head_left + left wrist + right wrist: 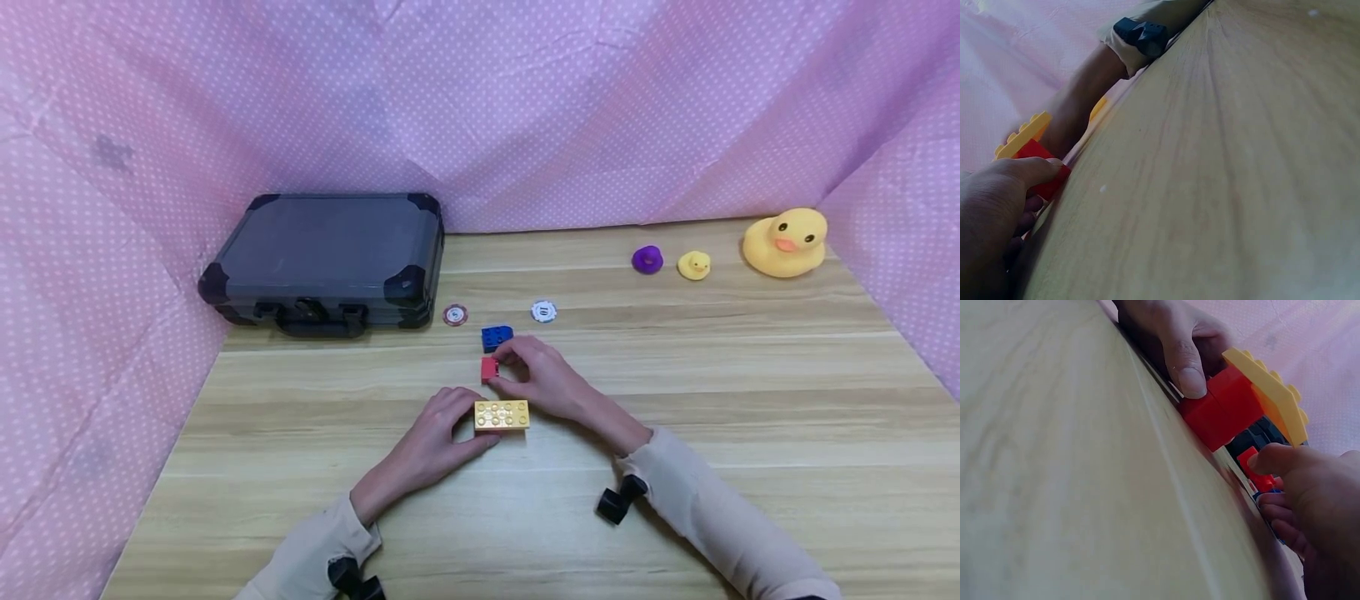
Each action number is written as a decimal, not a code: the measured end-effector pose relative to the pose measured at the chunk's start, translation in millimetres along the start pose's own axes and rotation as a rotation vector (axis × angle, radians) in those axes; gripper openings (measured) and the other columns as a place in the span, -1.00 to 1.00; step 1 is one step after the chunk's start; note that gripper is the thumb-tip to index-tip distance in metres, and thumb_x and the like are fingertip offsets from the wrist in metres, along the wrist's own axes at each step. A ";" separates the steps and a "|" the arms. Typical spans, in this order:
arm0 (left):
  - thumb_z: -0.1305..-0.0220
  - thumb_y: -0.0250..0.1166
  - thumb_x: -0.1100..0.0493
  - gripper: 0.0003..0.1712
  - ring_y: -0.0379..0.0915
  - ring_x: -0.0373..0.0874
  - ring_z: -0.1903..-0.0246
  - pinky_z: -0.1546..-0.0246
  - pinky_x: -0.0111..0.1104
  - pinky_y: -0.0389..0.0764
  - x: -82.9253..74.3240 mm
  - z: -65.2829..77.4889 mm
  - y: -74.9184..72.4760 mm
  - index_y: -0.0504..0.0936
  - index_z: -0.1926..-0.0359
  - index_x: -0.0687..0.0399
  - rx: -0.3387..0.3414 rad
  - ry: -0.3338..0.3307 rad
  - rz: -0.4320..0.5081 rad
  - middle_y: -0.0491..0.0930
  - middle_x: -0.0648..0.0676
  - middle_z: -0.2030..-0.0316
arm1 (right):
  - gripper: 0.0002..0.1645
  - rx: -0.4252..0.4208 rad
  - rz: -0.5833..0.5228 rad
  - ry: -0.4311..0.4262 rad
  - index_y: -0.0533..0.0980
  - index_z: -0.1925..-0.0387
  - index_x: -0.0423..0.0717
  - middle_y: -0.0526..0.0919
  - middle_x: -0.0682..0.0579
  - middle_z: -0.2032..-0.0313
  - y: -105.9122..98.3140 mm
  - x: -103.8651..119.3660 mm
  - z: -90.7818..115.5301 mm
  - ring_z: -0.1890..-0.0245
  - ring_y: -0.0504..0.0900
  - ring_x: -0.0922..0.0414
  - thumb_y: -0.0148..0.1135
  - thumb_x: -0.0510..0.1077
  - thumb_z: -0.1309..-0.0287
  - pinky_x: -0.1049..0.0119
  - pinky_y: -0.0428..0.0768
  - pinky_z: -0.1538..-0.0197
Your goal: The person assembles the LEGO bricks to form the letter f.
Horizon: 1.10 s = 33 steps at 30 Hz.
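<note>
My left hand (435, 442) grips a small stack of toy bricks at its base. A yellow brick with studs (502, 415) tops the stack, jutting past the red bricks (1225, 409) under it in the right wrist view. Beyond the stack, my right hand (551, 382) pinches a small red brick (489, 370) between thumb and fingers. That small brick is close to the tabletop, just in front of a blue brick (495, 337). Part of the blue brick's right end is behind the right hand's fingertips in the head view.
A dark hard case (330, 250) lies at the back left. Between it and the bricks are a red-rimmed chip (455, 314) and a white chip (543, 311). A purple duck (647, 259), a small yellow duck (694, 265) and a large yellow duck (786, 244) stand at the back right.
</note>
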<state>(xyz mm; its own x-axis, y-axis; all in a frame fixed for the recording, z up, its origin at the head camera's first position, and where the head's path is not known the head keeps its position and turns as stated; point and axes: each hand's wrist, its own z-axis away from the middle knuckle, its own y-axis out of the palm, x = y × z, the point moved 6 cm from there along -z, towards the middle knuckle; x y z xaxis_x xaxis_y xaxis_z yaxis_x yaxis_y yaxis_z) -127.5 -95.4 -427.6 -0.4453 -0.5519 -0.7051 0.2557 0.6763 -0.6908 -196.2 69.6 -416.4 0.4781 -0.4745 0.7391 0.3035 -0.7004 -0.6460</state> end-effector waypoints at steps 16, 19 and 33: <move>-0.26 0.53 0.03 -0.60 0.42 -0.21 -0.04 -0.10 -0.13 0.48 -3.1 0.8 -2.2 0.67 -0.07 -0.05 -0.005 0.008 -0.004 0.61 -0.14 0.00 | -0.63 -0.077 -0.089 -0.083 0.59 0.02 -0.20 0.74 0.03 0.17 -13.1 3.6 7.8 0.17 0.70 0.12 0.51 -0.28 -0.16 0.20 0.67 0.05; -0.26 0.53 0.03 -0.60 0.42 -0.21 -0.03 -0.10 -0.14 0.48 -3.1 0.6 -2.3 0.66 -0.07 -0.05 -0.002 0.002 -0.003 0.61 -0.15 0.00 | -0.64 -0.095 -0.087 -0.113 0.59 0.02 -0.21 0.73 0.02 0.18 -15.7 5.5 8.8 0.17 0.70 0.10 0.51 -0.29 -0.16 0.20 0.68 0.06; -0.25 0.54 0.04 -0.60 0.42 -0.21 -0.03 -0.08 -0.15 0.49 -2.4 0.3 -2.4 0.67 -0.07 -0.05 -0.001 -0.014 0.005 0.61 -0.15 -0.01 | -0.60 -0.116 -0.041 -0.153 0.58 -0.07 -0.20 0.70 0.01 0.06 -21.6 15.3 16.8 0.07 0.66 0.10 0.48 -0.24 -0.23 0.19 0.65 0.02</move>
<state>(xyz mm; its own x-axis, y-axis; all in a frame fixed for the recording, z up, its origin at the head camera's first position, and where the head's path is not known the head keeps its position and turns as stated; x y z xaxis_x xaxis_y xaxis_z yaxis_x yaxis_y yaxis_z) -126.8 -95.8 -424.2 -0.4318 -0.5555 -0.7106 0.2569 0.6795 -0.6873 -181.5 86.4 -394.3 0.5899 -0.3638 0.7209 0.2327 -0.7783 -0.5832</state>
